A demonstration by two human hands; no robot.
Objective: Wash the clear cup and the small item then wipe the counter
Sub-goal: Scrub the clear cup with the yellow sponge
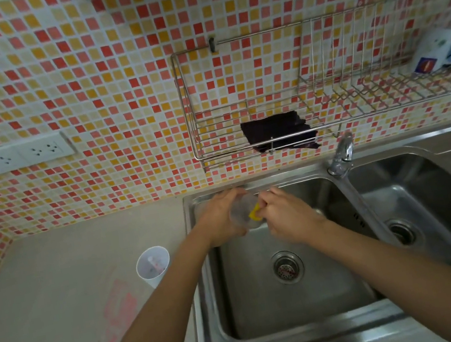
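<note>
- The left hand (pixel 220 217) has its grip wrapped round the clear cup (pixel 240 212). The fingers curl about its wall, and the cup lies on its side with the mouth toward 3 o'clock, which lets the other hand reach in.
- The right hand (pixel 286 214) has its grip pinched on a yellow sponge (pixel 254 213) pressed at the cup's mouth. Scrubbing the cup looks to be the step in hand.
- Both hands work above the left basin (pixel 273 313), at about 11 o'clock from the drain strainer (pixel 288 270). This is probably so that drips fall on steel and not on the tabletop (pixel 58 290).
- The cup is round, thin-walled and see-through, but too blurred to tell glass from plastic. The sponge looks soft and bright against the brushed metal.
- At 9 o'clock from the drain, just beside the sink's rim, a white cup (pixel 153 265) stands upright on the pale, matte tabletop. Something small and pinkish shows inside it, possibly the small item, but it is too blurred to be sure.
- Pink smears (pixel 119 310) mark the tabletop at 8 o'clock, likely what the wiping is for.
- At 12 o'clock a dark cloth (pixel 277 131) lies in the wire rack (pixel 214 148) on the tiled wall, within reach for that last step.
- The chrome faucet (pixel 342 156) stands at 2 o'clock, and I cannot tell whether water is running.
</note>
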